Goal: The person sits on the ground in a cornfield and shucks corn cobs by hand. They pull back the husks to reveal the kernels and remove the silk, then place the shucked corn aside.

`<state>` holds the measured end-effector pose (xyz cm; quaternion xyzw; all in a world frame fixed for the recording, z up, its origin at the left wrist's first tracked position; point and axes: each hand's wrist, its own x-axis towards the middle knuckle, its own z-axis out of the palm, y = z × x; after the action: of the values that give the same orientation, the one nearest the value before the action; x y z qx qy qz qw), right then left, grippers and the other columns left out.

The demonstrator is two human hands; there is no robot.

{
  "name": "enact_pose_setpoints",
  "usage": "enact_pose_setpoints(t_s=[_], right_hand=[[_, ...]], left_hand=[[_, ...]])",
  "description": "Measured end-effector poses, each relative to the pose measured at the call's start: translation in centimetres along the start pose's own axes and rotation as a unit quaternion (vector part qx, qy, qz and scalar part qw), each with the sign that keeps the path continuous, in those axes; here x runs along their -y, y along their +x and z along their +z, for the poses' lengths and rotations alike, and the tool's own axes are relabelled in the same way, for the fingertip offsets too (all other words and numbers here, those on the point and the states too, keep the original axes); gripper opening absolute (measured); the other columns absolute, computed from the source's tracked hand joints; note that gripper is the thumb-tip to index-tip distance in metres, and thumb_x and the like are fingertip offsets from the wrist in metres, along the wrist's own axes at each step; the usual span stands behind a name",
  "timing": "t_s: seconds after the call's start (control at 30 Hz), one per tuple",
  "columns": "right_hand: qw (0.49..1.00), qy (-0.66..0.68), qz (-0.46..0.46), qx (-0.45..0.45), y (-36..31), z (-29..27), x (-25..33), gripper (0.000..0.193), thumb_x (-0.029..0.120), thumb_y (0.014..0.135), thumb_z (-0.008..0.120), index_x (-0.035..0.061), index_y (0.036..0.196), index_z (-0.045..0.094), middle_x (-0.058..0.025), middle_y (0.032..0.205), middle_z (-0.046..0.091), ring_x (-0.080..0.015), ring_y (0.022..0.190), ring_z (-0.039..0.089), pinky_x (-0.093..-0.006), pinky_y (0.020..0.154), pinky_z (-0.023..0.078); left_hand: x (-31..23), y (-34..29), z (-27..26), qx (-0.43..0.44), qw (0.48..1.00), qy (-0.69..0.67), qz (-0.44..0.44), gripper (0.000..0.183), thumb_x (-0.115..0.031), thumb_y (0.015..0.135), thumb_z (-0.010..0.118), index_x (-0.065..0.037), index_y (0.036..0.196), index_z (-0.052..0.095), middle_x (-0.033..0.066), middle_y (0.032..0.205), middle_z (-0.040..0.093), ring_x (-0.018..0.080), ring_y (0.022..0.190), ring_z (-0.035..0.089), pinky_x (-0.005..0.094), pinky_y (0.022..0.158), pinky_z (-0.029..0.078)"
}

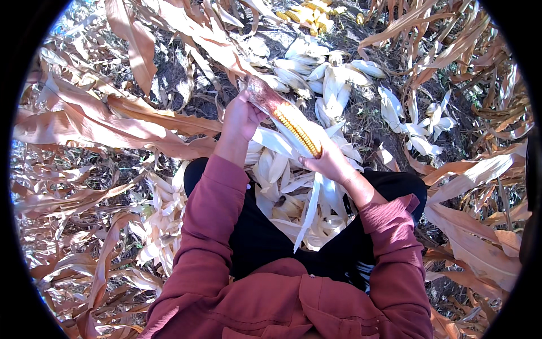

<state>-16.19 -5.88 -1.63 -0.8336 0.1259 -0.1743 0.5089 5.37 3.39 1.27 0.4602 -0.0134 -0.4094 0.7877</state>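
Ear of corn: lying aslant between my hands, silk end pointing up-left, kernels showing through a gap in the husk.
Left hand: clamping on the husk beside the brown silk; some fingers are hiding underneath.
Right hand: closing around the ear's lower end, just below the bare kernels.
Peeling: judging this as husk stripping; best to be holding the lower end firm on the right and drawing husk and silk away together with the left, in wide strips.
Risk: dry husk may be tearing short; silk may be clinging.
Loose strip: dangling below my right grip.
Lap: dark trousers framing a heap of pale husks under the grip.
Ground: beyond the grip, pale bundles littering sunlit soil; bare yellow ears lying farthest off.
Room: dry leaves crowding close on the left, more sprawling rightward; workable space is opening ahead.
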Motion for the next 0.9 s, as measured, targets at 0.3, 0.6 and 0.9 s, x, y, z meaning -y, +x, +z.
enact_pose_setpoints(t_s=[0.3,0.6,0.9], right_hand=[[0.994,0.096,0.038,-0.038,0.3,-1.3,2.0,0.069,0.011,0.068,0.073,0.0001,0.128,0.042,-0.0114,0.118,0.053,-0.0181,0.109,0.051,-0.0304,0.096,0.040],[0.939,0.295,0.059,-0.165,0.8,-3.5,2.5,0.064,0.020,0.074,0.073,0.0016,0.126,0.039,-0.0043,0.102,0.057,-0.0062,0.076,0.053,-0.0205,0.062,0.046],[0.970,-0.106,0.034,-0.215,0.1,-2.8,1.5,0.079,0.030,0.072,0.077,-0.0030,0.127,0.030,-0.0211,0.105,0.058,-0.0272,0.093,0.062,-0.0348,0.081,0.050]], left_hand=[[3.5,1.7,-1.4,-0.006,0.985,0.159,-0.068,0.020,-0.021,0.093,0.044,-0.008,0.081,0.052,0.0004,0.061,0.050,0.0124,0.051,0.050,0.0277,0.049,0.043],[11.8,3.2,-2.0,0.287,0.797,0.528,-0.063,0.023,-0.022,0.091,0.053,-0.002,0.092,0.064,0.0060,0.079,0.061,0.0156,0.071,0.058,0.0283,0.065,0.046],[9.2,0.0,1.4,0.120,0.777,0.608,0.108,0.040,-0.027,0.092,0.053,0.000,0.121,0.054,0.0084,0.111,0.062,0.0198,0.103,0.059,0.0303,0.090,0.043]])
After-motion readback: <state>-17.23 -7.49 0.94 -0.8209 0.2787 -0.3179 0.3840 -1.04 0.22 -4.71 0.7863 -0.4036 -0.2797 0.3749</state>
